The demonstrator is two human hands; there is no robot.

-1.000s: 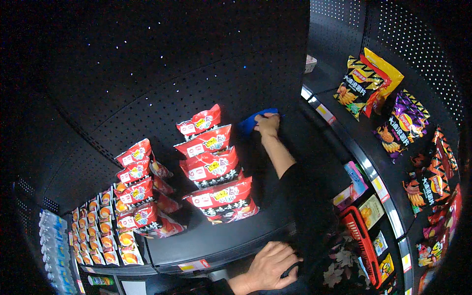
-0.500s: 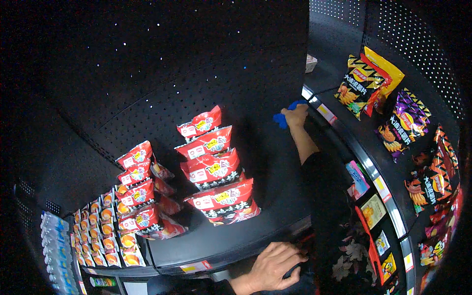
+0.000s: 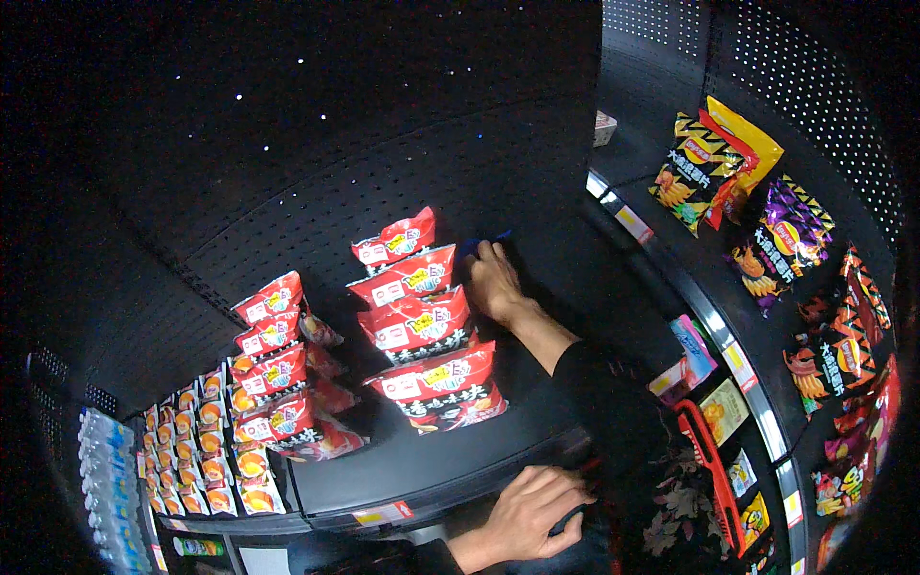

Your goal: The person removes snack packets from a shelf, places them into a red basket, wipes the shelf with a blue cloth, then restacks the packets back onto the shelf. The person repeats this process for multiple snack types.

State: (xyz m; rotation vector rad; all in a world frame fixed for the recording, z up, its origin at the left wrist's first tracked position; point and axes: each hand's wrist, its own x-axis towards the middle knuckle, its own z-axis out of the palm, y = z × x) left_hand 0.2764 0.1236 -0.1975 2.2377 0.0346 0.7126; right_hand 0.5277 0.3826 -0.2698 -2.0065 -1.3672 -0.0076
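Observation:
Reaching deep onto the black shelf [image 3: 335,479], my right hand [image 3: 494,286] presses a blue cloth [image 3: 470,247] near the back panel. Most of the cloth is hidden under the fingers. Just left of this hand stands a row of red snack bags [image 3: 436,379], one behind another. My left hand [image 3: 532,513] is lower, in front of the shelf's front edge, its fingers curled around a small dark thing that I cannot make out.
Left of that row is a second row of red bags [image 3: 278,422], then smaller orange-and-white packets [image 3: 211,446] and water bottles [image 3: 105,479]. Chip bags [image 3: 704,172] fill the right shelf. A long red piece [image 3: 709,470] lies below its edge. A perforated back panel [image 3: 383,144] rises behind.
My right hand has swept left across the shelf with the blue cloth, from near the right shelf edge to beside the red bags. My left hand stays nearly in place.

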